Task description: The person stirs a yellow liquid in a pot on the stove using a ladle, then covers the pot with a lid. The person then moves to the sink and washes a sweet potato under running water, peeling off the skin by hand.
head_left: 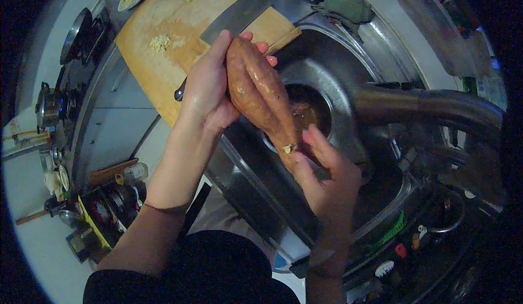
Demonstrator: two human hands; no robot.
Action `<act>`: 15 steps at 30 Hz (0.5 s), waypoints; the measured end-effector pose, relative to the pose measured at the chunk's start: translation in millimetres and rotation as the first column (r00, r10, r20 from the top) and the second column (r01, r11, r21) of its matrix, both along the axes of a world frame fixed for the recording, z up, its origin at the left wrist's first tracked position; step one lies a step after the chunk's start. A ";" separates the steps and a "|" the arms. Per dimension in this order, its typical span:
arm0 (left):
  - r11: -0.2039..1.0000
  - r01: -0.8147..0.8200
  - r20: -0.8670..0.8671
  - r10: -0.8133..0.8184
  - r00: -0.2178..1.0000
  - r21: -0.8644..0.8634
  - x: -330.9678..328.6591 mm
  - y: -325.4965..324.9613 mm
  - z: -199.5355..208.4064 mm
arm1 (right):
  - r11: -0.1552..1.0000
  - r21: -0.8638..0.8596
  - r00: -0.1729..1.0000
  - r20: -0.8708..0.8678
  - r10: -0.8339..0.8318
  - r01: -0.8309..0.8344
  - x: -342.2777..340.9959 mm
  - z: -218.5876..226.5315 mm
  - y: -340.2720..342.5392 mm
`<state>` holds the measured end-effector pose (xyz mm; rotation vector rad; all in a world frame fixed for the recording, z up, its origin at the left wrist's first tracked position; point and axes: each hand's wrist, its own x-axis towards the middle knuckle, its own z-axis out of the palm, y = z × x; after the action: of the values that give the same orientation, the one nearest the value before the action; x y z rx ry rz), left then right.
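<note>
Over the steel sink [338, 59], the left hand [207, 89] wraps the wet sweet potato [259, 94] (stiff, heavy, likely slippery) at its thick end, right hand [324, 170] pinching its tapered tip

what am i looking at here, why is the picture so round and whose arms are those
The picture comes from a wide fisheye camera worn on a person's head, looking down, so straight edges bend toward the rim. The arms are that person's own. The left hand grips the thick end of a wet sweet potato; the right hand touches its narrow tip. They hold it over a steel sink, near the tap. Behind lies a wooden cutting board with a cleaver and some chopped bits.
</note>
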<state>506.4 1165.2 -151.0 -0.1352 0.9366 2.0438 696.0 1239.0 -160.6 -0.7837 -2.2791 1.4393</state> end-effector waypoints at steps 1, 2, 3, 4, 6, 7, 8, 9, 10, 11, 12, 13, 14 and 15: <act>1.000 -0.005 -0.011 0.005 1.000 -0.018 1.6 0.4 3.0 | 1.000 -0.018 1.000 0.021 0.015 -0.015 -1.9 0.4 -1.3; 0.999 -0.011 -0.026 0.010 1.000 -0.033 2.6 0.6 5.1 | 0.999 -0.036 0.999 0.043 0.032 -0.030 -4.0 -0.6 -1.9; 0.999 -0.012 -0.035 0.010 0.999 -0.043 4.4 2.3 5.4 | 0.998 -0.051 0.997 0.069 0.043 -0.040 -4.8 -0.7 -1.6; 0.998 -0.013 -0.045 0.011 0.999 -0.055 6.1 3.8 5.5 | 0.998 -0.058 0.996 0.078 0.032 -0.028 -6.1 0.2 -1.2; 0.999 -0.016 -0.073 0.013 0.997 -0.043 9.8 5.8 2.4 | 0.997 -0.072 0.996 0.092 0.011 -0.005 -7.9 1.8 -0.3; 0.999 -0.018 -0.087 0.015 0.996 -0.038 11.4 6.5 1.0 | 0.997 -0.082 0.996 0.084 0.010 -0.003 -7.2 0.1 -0.2; 0.999 -0.014 -0.088 0.010 0.996 -0.043 12.6 7.2 0.4 | 0.996 -0.093 0.997 0.077 0.008 -0.001 -6.0 -3.9 -0.4; 0.999 -0.014 -0.093 0.009 0.996 -0.052 12.9 6.4 0.5 | 0.994 -0.107 0.998 0.065 0.013 -0.006 -5.8 -6.9 -1.2; 0.998 -0.015 -0.098 0.009 0.995 -0.061 13.5 5.8 0.5 | 0.997 -0.081 0.996 0.093 0.011 -0.003 -6.1 -7.3 -2.4; 0.997 -0.029 -0.106 0.022 0.994 -0.069 14.5 5.7 0.5 | 0.998 -0.056 0.993 0.120 0.008 -0.001 -6.9 -7.5 -4.2; 0.996 -0.042 -0.109 0.033 0.993 -0.078 15.0 6.4 -1.0 | 1.000 -0.031 0.988 0.152 0.004 0.001 -8.3 -8.3 -5.6; 0.995 -0.056 -0.113 0.046 0.993 -0.087 15.4 7.0 -2.8 | 1.000 0.019 0.988 0.153 -0.005 0.002 -9.6 -9.8 -6.8; 0.993 -0.070 -0.112 0.059 0.992 -0.096 15.8 7.7 -5.9 | 0.998 0.067 0.988 0.153 -0.013 0.003 -11.0 -12.1 -8.1; 0.991 -0.081 -0.114 0.070 0.991 -0.103 17.6 8.7 -8.5 | 0.993 0.118 0.988 0.150 -0.025 0.007 -10.6 -13.9 -9.0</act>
<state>524.0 1173.9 -159.5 -0.1179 1.1257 2.0880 685.4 1230.1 -174.5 -0.8998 -2.4387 1.2645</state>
